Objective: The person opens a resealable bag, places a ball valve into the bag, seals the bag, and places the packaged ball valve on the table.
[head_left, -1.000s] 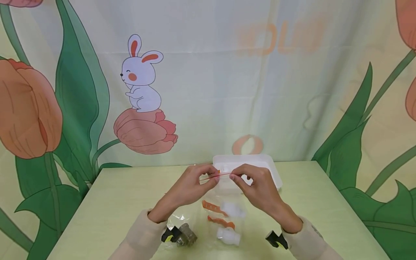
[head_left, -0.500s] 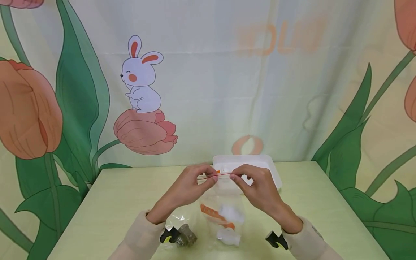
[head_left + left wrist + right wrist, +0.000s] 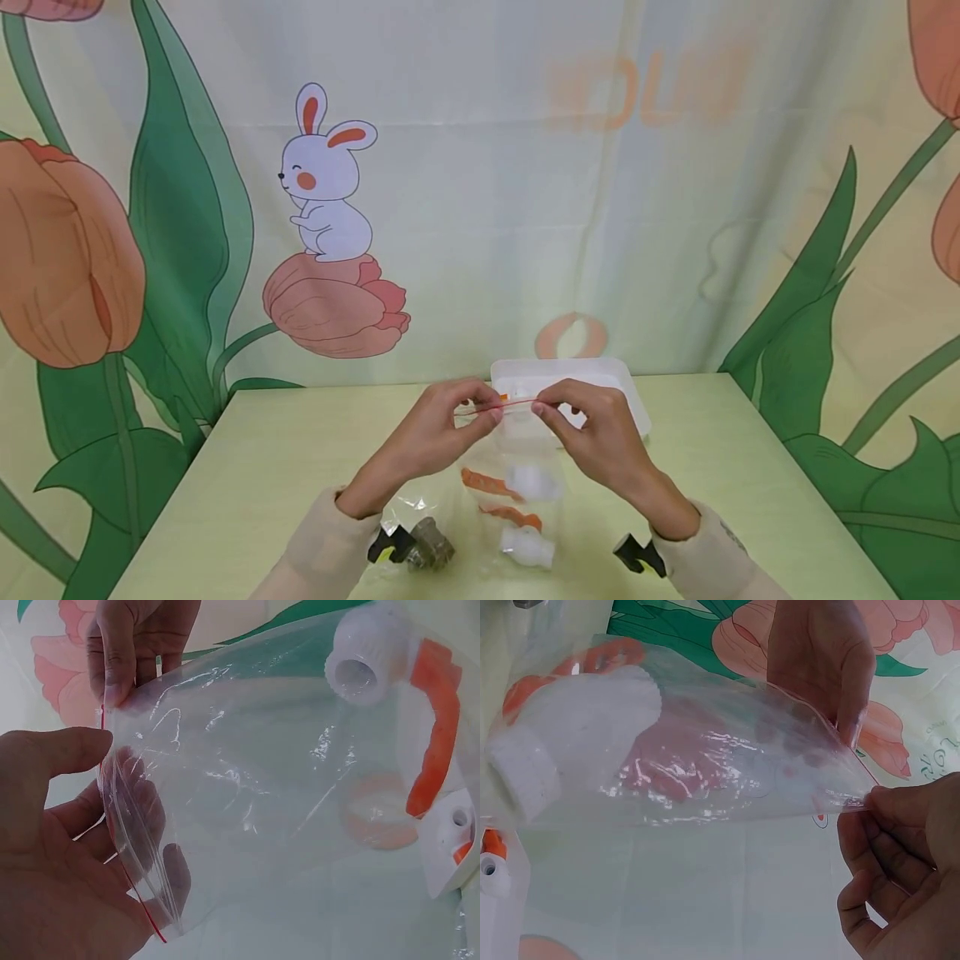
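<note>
Both hands hold up a clear zip bag by its red-lined top edge. My left hand pinches that edge between thumb and fingers, and the fingers show through the plastic in the left wrist view. At the other end of the edge, my right hand pinches the corner with thumb and index finger. Low in the bag sit white ribbed plastic pieces and curved orange pieces. Seen from the head view, a white piece and an orange strip show below the hands.
Behind the hands, a white tray stands at the table's back edge; a small white and orange part shows there. Another clear bag with grey-brown pieces lies near my left sleeve. A printed curtain hangs behind the table.
Both hands stay almost still, keeping their pinch on the zip bag. Its lower part sways slightly: the orange pieces draw together half a second ago, then show apart again now.
</note>
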### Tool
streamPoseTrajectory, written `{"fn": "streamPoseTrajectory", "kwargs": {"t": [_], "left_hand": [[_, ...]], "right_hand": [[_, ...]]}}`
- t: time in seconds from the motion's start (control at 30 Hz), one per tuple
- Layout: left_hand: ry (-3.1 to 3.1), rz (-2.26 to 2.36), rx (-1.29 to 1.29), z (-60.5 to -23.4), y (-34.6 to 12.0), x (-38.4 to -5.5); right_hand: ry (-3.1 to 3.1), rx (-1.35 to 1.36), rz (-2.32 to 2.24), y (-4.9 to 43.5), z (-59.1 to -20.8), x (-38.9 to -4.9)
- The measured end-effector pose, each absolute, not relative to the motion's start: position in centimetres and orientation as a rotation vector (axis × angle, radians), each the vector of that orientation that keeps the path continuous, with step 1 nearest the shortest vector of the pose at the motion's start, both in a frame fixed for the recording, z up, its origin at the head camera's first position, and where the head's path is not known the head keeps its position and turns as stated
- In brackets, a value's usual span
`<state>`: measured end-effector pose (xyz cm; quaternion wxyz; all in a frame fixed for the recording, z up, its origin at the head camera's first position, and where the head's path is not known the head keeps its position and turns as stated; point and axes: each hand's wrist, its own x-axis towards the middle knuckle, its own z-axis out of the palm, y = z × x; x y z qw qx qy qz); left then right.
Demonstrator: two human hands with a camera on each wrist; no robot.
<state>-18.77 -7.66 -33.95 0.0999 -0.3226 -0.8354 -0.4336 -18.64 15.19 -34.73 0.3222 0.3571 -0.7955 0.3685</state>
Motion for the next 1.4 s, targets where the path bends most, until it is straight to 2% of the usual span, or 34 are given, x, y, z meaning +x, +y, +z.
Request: {"fn": "streamPoseTrajectory", "kwargs": {"t": [0.8,1.07,1.4], "left_hand": [[-2.481,-1.329,-1.008,-33.8,-6.6,-18.5],[-2.489,-1.286,-0.939,-34.2,-7.5,-18.9],[-2.439,-1.268,-0.987,-34.3,-7.9,-19.1]], "right_hand": [[-2.099,0.958,0.993,14.7,-34.9,-18.5],[-2.077,0.963,1.005,15.0,-34.8,-18.6],[-2.060,0.967,0.995,15.0,-34.6,-18.6]]}}
